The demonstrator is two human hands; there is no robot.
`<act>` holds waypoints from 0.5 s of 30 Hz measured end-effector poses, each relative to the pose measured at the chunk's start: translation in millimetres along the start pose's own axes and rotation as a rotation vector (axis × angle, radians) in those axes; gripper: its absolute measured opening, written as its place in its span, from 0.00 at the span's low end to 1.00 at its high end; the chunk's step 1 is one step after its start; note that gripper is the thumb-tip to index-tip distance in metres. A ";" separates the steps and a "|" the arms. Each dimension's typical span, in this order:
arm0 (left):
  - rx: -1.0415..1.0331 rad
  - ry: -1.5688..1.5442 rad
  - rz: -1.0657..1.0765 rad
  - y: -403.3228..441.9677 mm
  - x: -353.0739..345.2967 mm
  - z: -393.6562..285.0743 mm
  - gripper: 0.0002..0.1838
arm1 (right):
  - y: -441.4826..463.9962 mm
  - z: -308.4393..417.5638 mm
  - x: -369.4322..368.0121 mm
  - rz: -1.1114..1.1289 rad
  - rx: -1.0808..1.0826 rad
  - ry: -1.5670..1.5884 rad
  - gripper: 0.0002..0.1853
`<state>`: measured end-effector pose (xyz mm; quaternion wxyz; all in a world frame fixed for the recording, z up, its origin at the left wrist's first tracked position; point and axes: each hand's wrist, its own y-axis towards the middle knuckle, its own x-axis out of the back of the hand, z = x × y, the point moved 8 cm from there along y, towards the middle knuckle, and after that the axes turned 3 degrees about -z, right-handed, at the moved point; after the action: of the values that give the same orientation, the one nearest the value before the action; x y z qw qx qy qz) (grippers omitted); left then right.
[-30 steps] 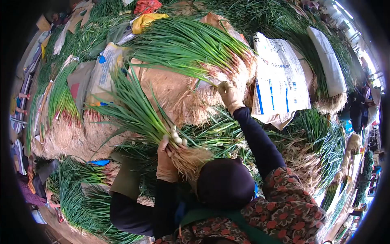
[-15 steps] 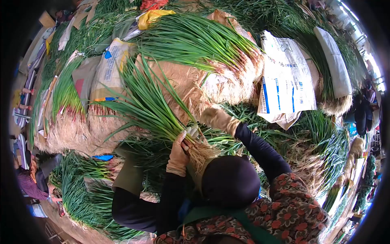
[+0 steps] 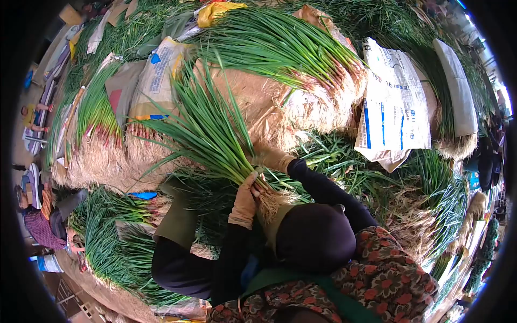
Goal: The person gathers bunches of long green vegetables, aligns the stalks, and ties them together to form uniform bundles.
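A bunch of green onions [image 3: 212,137] slants across the middle, its leaves up and to the left, its roots [image 3: 270,203] near the dark cap at the bottom. My left hand [image 3: 246,202], in a pale glove, is wrapped round the white stems just above the roots. Beside the same bunch, on its right, is my right hand [image 3: 272,157], also gloved; its fingers are partly behind the leaves and blurred, so what they hold is unclear. Behind both hands, a large pile of green onions [image 3: 280,46] lies on brown sacking [image 3: 231,89], roots facing right.
A white printed sack [image 3: 393,102] hangs at the right of the pile. More onions [image 3: 97,116] with long roots and a printed bag [image 3: 159,78] lie at left. Loose greens [image 3: 121,253] spread below. A person in purple [image 3: 46,229] is at the far left edge.
My right hand has come from the pile's root end down and left to the held bunch. My left hand, still round the stems, has moved slightly right and the bunch stands steeper.
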<state>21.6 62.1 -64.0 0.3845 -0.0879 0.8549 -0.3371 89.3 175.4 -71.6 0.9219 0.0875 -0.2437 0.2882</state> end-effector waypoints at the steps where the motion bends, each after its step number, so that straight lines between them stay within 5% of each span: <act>1: -0.044 0.085 0.021 -4.2 -3.0 -5.1 0.12 | -7.8 -7.1 -7.8 0.077 -0.055 -0.147 0.23; 4: -0.049 0.141 -0.062 -2.9 11.7 -5.9 0.12 | -20.6 -18.0 -18.7 0.164 -0.294 -0.307 0.21; 8: -0.096 0.113 -0.057 -5.2 23.4 -2.3 0.12 | -36.6 20.0 -14.1 0.085 -0.474 0.521 0.18; 9: -0.089 0.153 -0.080 -3.4 24.5 -2.6 0.12 | -31.8 14.0 -9.6 0.031 -0.272 0.203 0.17; 12: -0.076 0.082 -0.124 -7.9 -2.9 -13.9 0.14 | -33.7 24.0 13.3 -0.079 -0.152 -0.173 0.16; 13: -0.055 0.054 -0.128 -7.1 -7.0 -16.0 0.14 | -34.7 14.6 12.4 -0.069 -0.300 0.160 0.12; 14: -0.032 0.027 -0.134 -6.7 -7.5 -16.3 0.15 | -28.8 -4.9 2.9 -0.110 -0.083 -0.046 0.12; 15: -0.075 0.091 -0.123 2.7 -2.6 -16.5 0.14 | -27.3 -1.6 8.3 -0.104 -0.099 -0.138 0.13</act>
<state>11.8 73.6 -56.2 0.3204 -0.1391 0.8764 -0.3315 111.6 157.5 -69.4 0.9198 0.0741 -0.3159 0.2205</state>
